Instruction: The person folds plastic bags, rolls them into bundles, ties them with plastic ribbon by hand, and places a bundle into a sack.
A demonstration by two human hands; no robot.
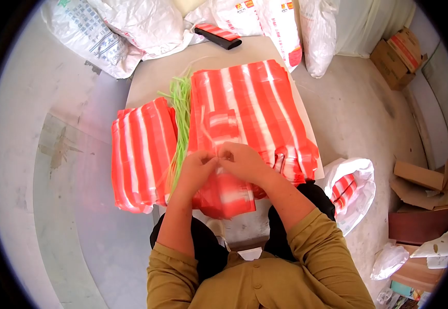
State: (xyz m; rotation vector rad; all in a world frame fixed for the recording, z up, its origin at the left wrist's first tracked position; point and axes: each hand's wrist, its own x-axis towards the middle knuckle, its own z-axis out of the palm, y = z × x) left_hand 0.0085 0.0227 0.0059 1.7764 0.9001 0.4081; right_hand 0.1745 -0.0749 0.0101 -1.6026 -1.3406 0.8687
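My left hand [197,170] and my right hand [240,160] meet over a small bundle of red-and-white striped plastic bags [229,198]. Both are closed, thumbs and fingers pinched together at the bundle's narrowed middle. A thin pale tie strip [207,135] rises from between the fingertips; its lower part is hidden by them. Under the bundle lies a large stack of striped plastic bags [255,98]. Left of my left hand runs a hank of green plastic strips [182,113], with a second stack of striped bags [144,154] beyond it.
A rolled striped bundle with a black end [217,36] lies at the table's [154,77] far end. Full white sacks [136,26] crowd the back. On the floor at right stands an open white sack [360,180] holding striped bags. Cardboard boxes [396,59] sit by the right wall.
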